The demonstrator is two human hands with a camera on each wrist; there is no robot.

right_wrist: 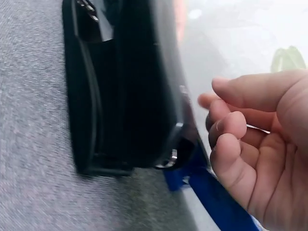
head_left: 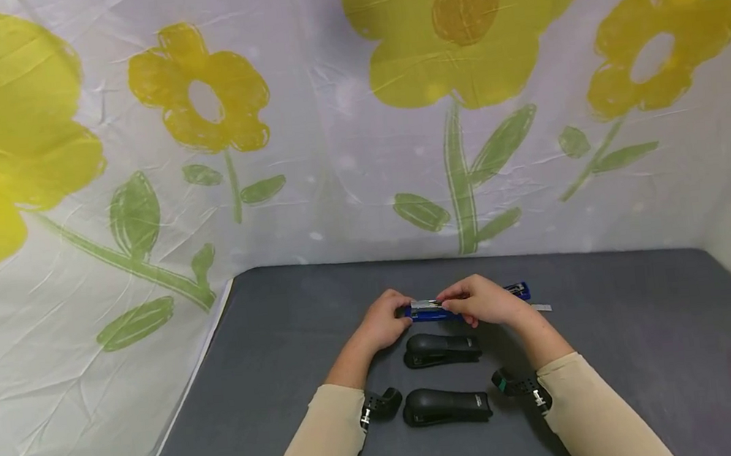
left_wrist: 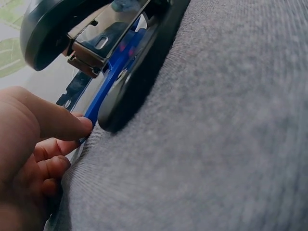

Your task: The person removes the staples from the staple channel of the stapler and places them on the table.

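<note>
Pinches left end of opened blue stapler (head_left: 428, 316) in left hand (head_left: 384, 321), likely to steady it on bench (head_left: 295, 315) beyond two black staplers (head_left: 442, 350), and holds curled right hand (head_left: 483, 300) at metal channel (head_left: 426, 304), cannot tell whether gripping.

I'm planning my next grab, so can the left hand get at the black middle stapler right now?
Likely yes: nothing visible stands between the left hand and the black middle stapler, though its grip should first leave the blue stapler.
</note>
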